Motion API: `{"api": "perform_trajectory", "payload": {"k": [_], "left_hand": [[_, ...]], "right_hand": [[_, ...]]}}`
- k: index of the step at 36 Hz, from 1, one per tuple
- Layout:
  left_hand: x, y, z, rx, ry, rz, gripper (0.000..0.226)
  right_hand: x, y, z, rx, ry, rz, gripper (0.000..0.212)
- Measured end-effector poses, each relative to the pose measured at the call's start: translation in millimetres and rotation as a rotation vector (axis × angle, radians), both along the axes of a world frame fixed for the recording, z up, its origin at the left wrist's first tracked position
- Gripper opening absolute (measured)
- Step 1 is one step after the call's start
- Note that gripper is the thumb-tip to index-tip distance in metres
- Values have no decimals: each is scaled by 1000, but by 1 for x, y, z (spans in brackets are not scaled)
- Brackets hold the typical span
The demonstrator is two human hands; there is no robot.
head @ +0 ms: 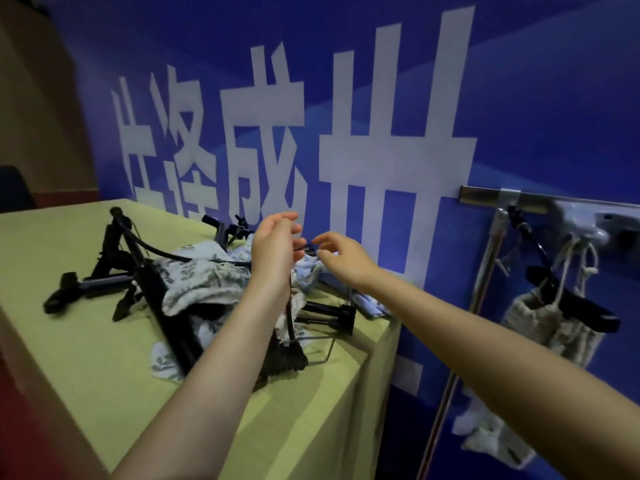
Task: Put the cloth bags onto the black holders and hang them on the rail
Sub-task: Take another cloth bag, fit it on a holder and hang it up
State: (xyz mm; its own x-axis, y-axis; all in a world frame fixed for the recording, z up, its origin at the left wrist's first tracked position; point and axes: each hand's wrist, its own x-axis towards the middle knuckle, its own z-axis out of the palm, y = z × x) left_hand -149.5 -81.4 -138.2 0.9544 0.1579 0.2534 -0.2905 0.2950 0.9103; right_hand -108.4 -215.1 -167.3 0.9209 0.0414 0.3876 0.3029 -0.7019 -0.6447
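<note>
Both hands meet over the pile: left hand (pixel 277 242) pinching a black holder's (pixel 292 320) hook, right hand (pixel 341 259) loose, empty; rail (pixel 485 195) at 3 o'clock.

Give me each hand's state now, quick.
Left hand: grips a black holder, lifted over the table.
Right hand: open, fingers relaxed, reaching toward the holder's hook, holding nothing.

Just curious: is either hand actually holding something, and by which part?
The left hand pinches a black holder by its thin top hook. The right hand, fingers spread, grips nothing.
</note>
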Motion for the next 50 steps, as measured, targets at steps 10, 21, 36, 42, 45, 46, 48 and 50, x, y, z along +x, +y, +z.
{"api": "perform_trajectory", "payload": {"k": [10,21,36,42,45,46,48,50], "left_hand": [[5,119,19,517,-100,191,20],[38,207,-84,313,501,63,19],[45,202,-68,71,264,193,20],[48,197,-6,-47,102,219,33],[44,187,28,-31,28,223,32],[41,182,39,-8,1,211,33],[40,174,56,67,-59,179,35],[40,167,70,145,-110,146,35]], "right_hand": [[-73,79,23,84,2,248,22],[-103,161,-51,-559,-28,260,41],[-89,154,-54,-166,215,209,30],[-91,152,-27,-55,82,278,35],[-90,148,-6,9,17,279,32],[-90,146,0,36,-4,281,32],[-89,141,12,82,-46,280,32],[-88,133,20,140,-74,270,30]]}}
